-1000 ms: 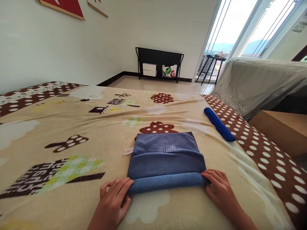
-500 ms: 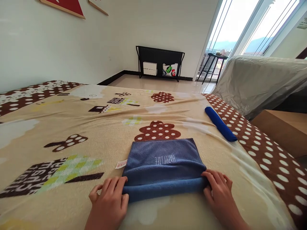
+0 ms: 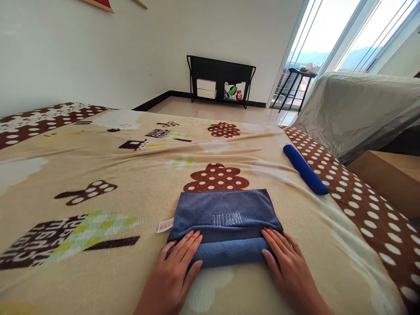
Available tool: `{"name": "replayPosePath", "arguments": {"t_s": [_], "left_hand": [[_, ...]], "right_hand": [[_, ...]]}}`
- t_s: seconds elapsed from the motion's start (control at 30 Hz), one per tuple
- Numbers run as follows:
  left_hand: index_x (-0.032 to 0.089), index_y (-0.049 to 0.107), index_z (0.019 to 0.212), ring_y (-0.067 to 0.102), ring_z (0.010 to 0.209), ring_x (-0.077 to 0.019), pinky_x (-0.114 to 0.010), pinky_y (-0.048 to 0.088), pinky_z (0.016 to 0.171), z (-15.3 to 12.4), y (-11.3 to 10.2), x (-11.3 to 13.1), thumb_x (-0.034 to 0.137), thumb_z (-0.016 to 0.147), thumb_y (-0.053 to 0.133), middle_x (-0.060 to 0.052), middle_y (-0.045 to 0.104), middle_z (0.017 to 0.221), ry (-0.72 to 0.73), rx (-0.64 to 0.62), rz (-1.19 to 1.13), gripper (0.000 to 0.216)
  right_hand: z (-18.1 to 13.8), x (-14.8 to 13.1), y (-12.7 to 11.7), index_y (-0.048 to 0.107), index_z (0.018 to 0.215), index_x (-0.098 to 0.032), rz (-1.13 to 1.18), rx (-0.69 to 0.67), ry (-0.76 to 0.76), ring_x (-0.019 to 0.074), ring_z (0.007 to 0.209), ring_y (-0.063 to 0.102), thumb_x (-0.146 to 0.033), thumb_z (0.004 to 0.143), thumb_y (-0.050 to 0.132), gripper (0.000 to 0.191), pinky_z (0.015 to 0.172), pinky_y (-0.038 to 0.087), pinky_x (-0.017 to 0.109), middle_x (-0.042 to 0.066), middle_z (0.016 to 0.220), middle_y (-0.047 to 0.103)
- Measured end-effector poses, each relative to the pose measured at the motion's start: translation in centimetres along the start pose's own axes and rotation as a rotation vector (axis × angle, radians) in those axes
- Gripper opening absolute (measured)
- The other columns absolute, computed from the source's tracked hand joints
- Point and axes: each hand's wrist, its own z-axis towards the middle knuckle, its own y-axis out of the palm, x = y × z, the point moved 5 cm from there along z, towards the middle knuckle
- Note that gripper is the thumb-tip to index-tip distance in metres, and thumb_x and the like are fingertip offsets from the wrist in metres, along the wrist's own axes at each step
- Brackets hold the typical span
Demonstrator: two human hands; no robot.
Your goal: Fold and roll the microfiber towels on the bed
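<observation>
Your left hand (image 3: 175,271) and right hand (image 3: 285,267) lie flat, fingers straight, on the rolled near edge of the towel (image 3: 226,218), one at each end, gripping nothing. The towel lies on the bed (image 3: 98,175) straight before you, its unrolled part stretching away beyond your fingertips. A rolled towel (image 3: 305,169) lies well apart, far right.

- A bed (image 3: 46,183) carries everything, covered by a beige fleece blanket (image 3: 138,175) with brown dotted trees and a brown, white-dotted border.
- A grey-blue microfibre towel (image 3: 226,212) lies flat near the front, its near edge rolled up and a white tag (image 3: 165,225) at its left corner.
- A rolled bright blue cloth (image 3: 305,169) lies well apart, at the right border.
</observation>
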Motion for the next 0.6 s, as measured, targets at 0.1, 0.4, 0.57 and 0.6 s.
{"name": "replayPosePath", "arguments": {"t_s": [0.1, 0.4, 0.57, 0.6], "left_hand": [[0.016, 0.059, 0.131, 0.065, 0.115, -0.0212, -0.038, 0.044, 0.098, 0.7, 0.0, 1.1, 0.021, 0.095, 0.045, -0.007, 0.069, 0.126, -0.031, 0.062, 0.027, 0.039], [0.019, 0.051, 0.140, 0.061, 0.123, -0.0190, -0.035, 0.050, 0.099, 3.1, 0.8, 3.3, 0.031, 0.098, 0.048, -0.004, 0.062, 0.138, 0.013, -0.086, -0.108, 0.044], [0.027, 0.036, 0.150, 0.058, 0.126, -0.0154, -0.031, 0.043, 0.103, -1.6, 0.1, -2.9, 0.030, 0.098, 0.046, -0.002, 0.061, 0.140, -0.086, -0.067, -0.063, 0.053], [0.027, 0.035, 0.151, 0.057, 0.127, -0.0152, -0.031, 0.039, 0.106, -2.3, 0.1, -3.7, 0.030, 0.098, 0.045, -0.002, 0.061, 0.140, -0.094, -0.065, -0.041, 0.053]], "right_hand": [[0.8, -2.2, 0.0, 0.052, 0.139, -0.019, 0.011, 0.044, -0.006, 0.0241, 0.126, 0.057, -0.023, 0.098, 0.044, 0.042, 0.112, 0.033, 0.048, 0.006, 0.136, 0.061], [2.5, -3.1, 0.5, 0.048, 0.144, -0.022, 0.076, -0.082, -0.049, 0.0227, 0.131, 0.054, -0.033, 0.100, 0.045, 0.045, 0.106, 0.043, 0.043, 0.004, 0.144, 0.054], [-0.2, 3.2, 0.3, 0.049, 0.143, -0.026, 0.089, -0.060, 0.058, 0.0205, 0.130, 0.054, -0.032, 0.102, 0.041, 0.042, 0.104, 0.044, 0.040, 0.002, 0.141, 0.057], [-0.7, 3.8, 0.2, 0.049, 0.143, -0.026, 0.090, -0.047, 0.066, 0.0207, 0.129, 0.054, -0.033, 0.102, 0.041, 0.043, 0.104, 0.043, 0.040, 0.002, 0.141, 0.058]]}}
